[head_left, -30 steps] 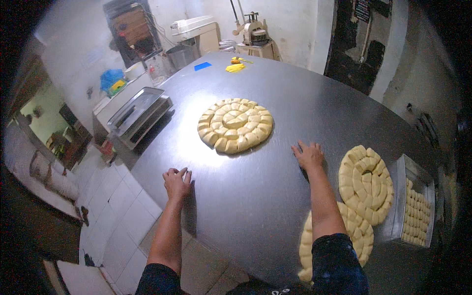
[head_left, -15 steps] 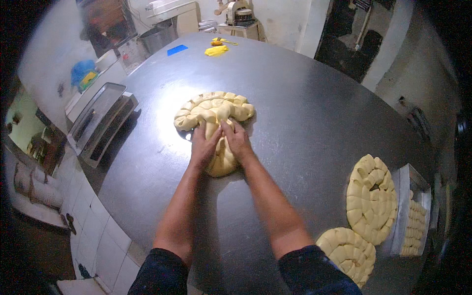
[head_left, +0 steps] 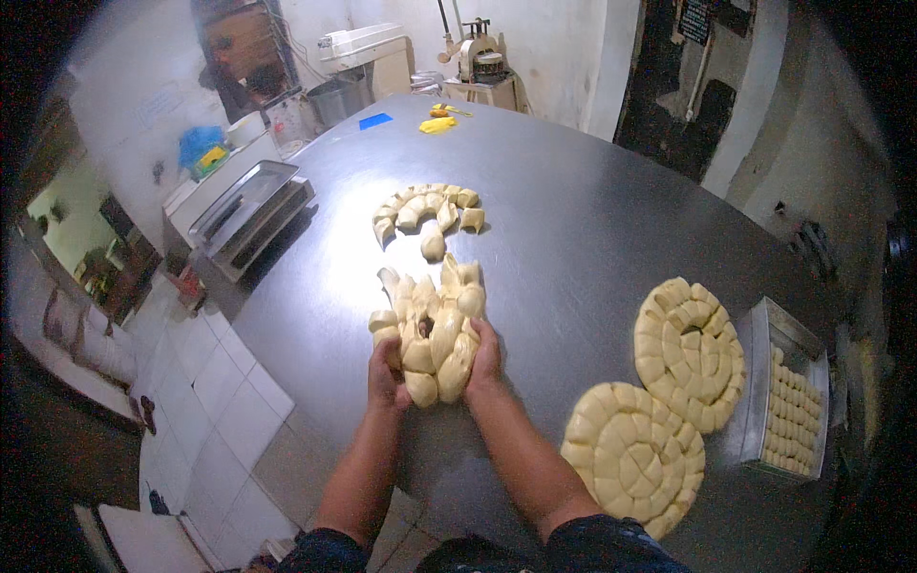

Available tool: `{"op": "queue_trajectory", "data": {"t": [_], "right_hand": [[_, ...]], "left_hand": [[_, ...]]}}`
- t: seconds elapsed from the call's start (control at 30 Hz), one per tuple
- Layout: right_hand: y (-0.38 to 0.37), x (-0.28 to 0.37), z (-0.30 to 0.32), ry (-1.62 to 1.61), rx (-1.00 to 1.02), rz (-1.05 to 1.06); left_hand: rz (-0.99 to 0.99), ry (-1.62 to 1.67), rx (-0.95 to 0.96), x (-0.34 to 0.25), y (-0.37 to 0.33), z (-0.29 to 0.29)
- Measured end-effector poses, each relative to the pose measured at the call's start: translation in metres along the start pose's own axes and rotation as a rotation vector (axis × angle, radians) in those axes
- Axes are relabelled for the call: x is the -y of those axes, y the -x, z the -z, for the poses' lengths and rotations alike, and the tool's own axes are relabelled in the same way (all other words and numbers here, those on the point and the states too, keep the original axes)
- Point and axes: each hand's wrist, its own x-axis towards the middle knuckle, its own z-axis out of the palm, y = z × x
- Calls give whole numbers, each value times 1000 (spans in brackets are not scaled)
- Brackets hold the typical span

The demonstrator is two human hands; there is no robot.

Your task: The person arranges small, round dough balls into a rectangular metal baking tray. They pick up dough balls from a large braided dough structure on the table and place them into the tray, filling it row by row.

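Observation:
A lumpy mass of pale yellow dough, torn into joined pieces, is gripped from both sides in front of me. My left hand holds its left edge, thumb on top and fingers underneath. On the right edge, my right hand grips it the same way. Beyond it on the metal table lies the other dough part, a curved group of segments with a gap between the two. Most of my fingers are hidden under the dough.
Two round, segmented dough slabs lie at the right of the steel table. Beside them stands a metal tray with rows of small dough pieces. A scale is at the left; a blue scraper and yellow cloth lie far off.
The dough round has been torn in two. My hands have moved nearer to me with the near part, and the far part stays on the table. The view has shifted too.

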Motion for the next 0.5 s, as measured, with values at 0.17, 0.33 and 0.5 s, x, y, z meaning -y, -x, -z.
{"op": "queue_trajectory", "data": {"t": [0.17,0.33,0.5], "right_hand": [[137,-16,43,26,-46,-79],[230,7,38,30,8,-156],[269,46,32,-104,310,-19]], "left_hand": [[11,86,13,45,136,-15],[-213,32,-73,84,202,-47],[-202,-131,218,90,239,-128]]}}
